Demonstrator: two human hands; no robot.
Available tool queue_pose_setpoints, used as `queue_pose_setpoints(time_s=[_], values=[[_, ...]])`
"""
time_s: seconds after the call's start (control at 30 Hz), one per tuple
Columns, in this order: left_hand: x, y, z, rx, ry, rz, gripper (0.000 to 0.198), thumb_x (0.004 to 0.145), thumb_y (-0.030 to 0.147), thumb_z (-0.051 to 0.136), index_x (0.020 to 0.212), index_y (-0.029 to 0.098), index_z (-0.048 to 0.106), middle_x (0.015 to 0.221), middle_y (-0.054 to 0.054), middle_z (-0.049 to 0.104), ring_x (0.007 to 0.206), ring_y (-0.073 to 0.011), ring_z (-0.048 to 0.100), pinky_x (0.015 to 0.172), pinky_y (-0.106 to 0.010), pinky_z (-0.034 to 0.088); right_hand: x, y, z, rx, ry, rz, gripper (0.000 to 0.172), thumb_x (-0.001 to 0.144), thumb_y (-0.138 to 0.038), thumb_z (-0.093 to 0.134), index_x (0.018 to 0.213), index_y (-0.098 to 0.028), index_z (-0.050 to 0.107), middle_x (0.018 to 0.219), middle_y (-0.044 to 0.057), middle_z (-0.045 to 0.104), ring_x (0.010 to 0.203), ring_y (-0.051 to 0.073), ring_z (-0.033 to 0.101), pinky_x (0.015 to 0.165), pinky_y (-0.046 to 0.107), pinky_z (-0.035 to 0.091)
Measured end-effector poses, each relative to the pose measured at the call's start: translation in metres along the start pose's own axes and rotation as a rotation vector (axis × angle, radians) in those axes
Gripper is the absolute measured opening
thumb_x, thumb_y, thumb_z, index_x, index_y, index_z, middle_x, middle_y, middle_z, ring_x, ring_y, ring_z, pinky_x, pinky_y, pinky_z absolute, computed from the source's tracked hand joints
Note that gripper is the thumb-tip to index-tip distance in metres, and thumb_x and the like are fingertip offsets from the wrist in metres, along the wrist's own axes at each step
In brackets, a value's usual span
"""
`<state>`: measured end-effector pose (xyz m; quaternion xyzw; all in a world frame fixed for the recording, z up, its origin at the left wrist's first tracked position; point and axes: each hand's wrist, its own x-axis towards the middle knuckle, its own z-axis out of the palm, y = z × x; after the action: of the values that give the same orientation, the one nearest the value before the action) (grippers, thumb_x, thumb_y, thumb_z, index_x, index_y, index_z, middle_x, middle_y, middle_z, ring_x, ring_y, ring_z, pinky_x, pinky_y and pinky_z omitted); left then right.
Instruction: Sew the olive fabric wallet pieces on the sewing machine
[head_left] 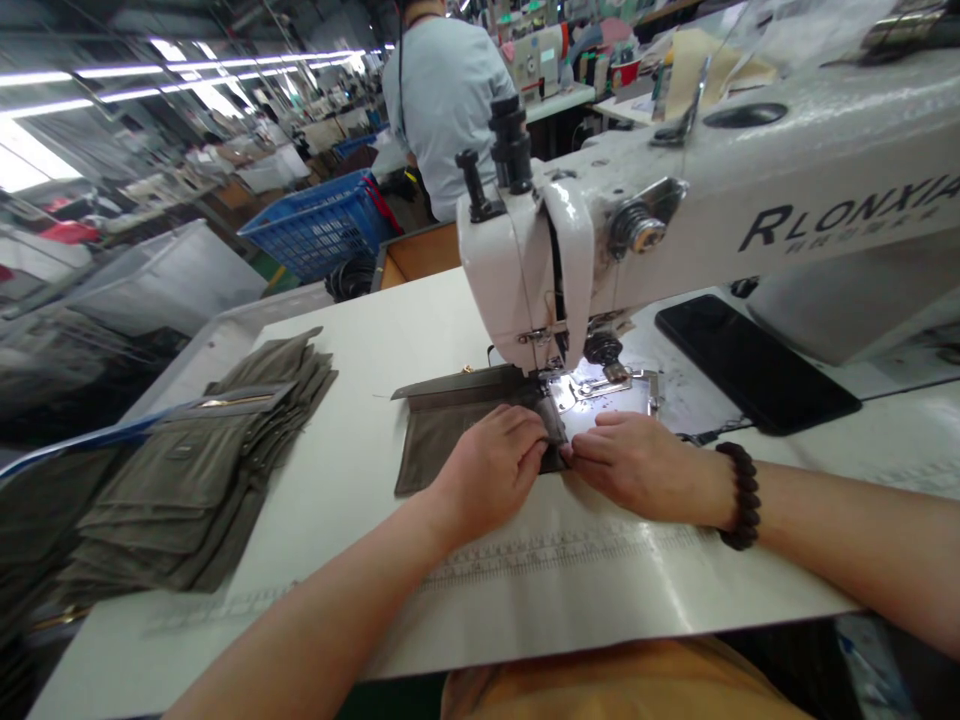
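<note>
An olive-green fabric piece (pixel 435 430) lies flat on the white sewing table (pixel 375 340), its right end under the presser foot (pixel 559 385) of a white sewing machine (pixel 675 200). My left hand (pixel 491 470) rests on the fabric with fingers curled, pinching its right edge. My right hand (pixel 637 465), with a dark bead bracelet (pixel 739 495) on the wrist, meets it from the right, fingertips pinching the same edge beside the lit needle plate (pixel 615 390).
A stack of several matching olive pieces (pixel 202 470) sits at the table's left. A black phone (pixel 754 360) lies under the machine arm. Behind the table stand a blue basket (pixel 322 225), a clear bin (pixel 157 280) and a person (pixel 446 100) facing away.
</note>
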<state>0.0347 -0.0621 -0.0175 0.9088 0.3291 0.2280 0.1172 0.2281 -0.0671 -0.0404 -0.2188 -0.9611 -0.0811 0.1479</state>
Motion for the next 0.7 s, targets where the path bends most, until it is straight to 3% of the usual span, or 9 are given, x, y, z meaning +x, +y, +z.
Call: queue_pose_setpoints(time_s=[0.17, 0.37, 0.5, 0.7], values=[[-0.001, 0.003, 0.006, 0.128, -0.023, 0.130, 0.025, 0.086, 0.012, 0.036, 0.080, 0.010, 0.060, 0.085, -0.010, 0.063, 0.084, -0.0169, 0.056, 0.079, -0.031, 0.052, -0.001, -0.003, 0.003, 0.003, -0.048, 0.004, 0.023, 0.083, -0.008, 0.041, 0.066, -0.017, 0.054, 0.066, 0.002, 0.051, 0.055, 0.014, 0.039, 0.053, 0.032, 0.027], [-0.007, 0.002, 0.012, 0.120, -0.001, 0.140, 0.024, 0.086, 0.012, 0.038, 0.085, 0.010, 0.062, 0.086, -0.009, 0.063, 0.084, -0.0165, 0.057, 0.078, -0.031, 0.053, -0.004, -0.004, -0.003, 0.028, -0.128, 0.023, 0.023, 0.086, -0.012, 0.040, 0.069, -0.018, 0.054, 0.068, 0.002, 0.051, 0.055, 0.014, 0.040, 0.052, 0.033, 0.027], [-0.013, -0.002, 0.016, 0.102, 0.061, 0.167, 0.019, 0.085, 0.013, 0.043, 0.092, 0.010, 0.061, 0.091, -0.009, 0.063, 0.086, -0.0163, 0.057, 0.084, -0.033, 0.052, -0.008, -0.002, -0.008, 0.069, -0.159, -0.039, 0.020, 0.086, -0.012, 0.039, 0.074, -0.016, 0.054, 0.067, 0.001, 0.050, 0.055, 0.013, 0.040, 0.053, 0.031, 0.027], [-0.013, -0.003, 0.015, 0.164, 0.054, 0.236, 0.020, 0.085, 0.012, 0.042, 0.089, 0.009, 0.061, 0.089, -0.008, 0.064, 0.086, -0.0169, 0.057, 0.083, -0.032, 0.052, -0.010, 0.002, -0.008, 0.085, -0.198, -0.083, 0.018, 0.087, -0.014, 0.041, 0.074, -0.016, 0.053, 0.069, 0.000, 0.052, 0.055, 0.014, 0.040, 0.054, 0.031, 0.026]])
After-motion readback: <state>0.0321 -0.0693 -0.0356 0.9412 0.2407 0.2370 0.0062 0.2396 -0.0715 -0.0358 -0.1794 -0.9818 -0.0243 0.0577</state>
